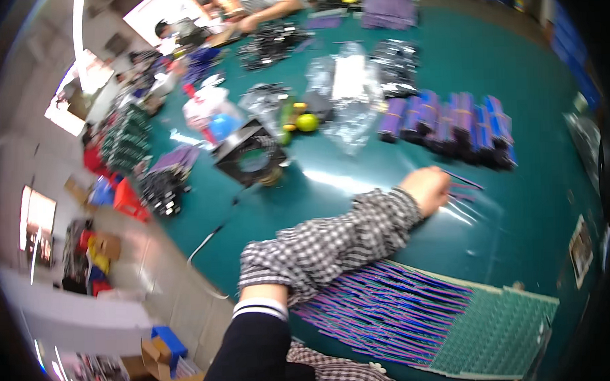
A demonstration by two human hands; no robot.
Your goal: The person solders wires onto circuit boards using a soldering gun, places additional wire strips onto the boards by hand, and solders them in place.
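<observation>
My left arm, in a black sleeve and a checked oversleeve, reaches across to the right over the green table [514, 223]. At its end my left hand [427, 190] is closed, its fingers curled at a few thin dark and purple wires [465, 185] that stick out to the right. Blur hides the exact grip. Nearer to me lies a flat pale-green panel [501, 331] with a ribbed surface. Many blue, purple and pink wires [390, 315] run in rows over its left part. My right hand is not in view.
Beyond my hand lie several bundles of purple and blue wires [450, 121]. Left of them are clear plastic bags [349, 115], a yellow-green round fruit [307, 122] and a black square device [250, 154] with a round opening and a cable. Another person's arm [272, 13] rests at the far side.
</observation>
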